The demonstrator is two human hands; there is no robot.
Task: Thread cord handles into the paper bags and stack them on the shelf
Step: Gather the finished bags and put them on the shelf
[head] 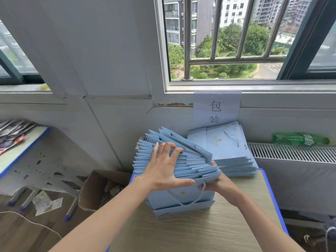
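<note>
A fanned bundle of flat light-blue paper bags [181, 155] stands on edge on the wooden desk [200, 230]. My left hand [163, 168] lies spread over the bags' top edges, fingers straight, thumb reaching right. My right hand [216, 184] grips the bundle's right end from below, mostly hidden behind the bags. The nearest bag [181, 199] faces me and carries a white twisted cord handle [187, 200] hanging in a loop. Behind, against the wall, lies a flat stack of finished blue bags [229, 151] with a cord handle on top.
A paper sign [216, 110] is taped under the window. A green plastic bottle [300, 139] lies on the radiator at right. An open cardboard box [103, 188] sits on the floor left of the desk. Another desk [20, 146] with packets stands at far left.
</note>
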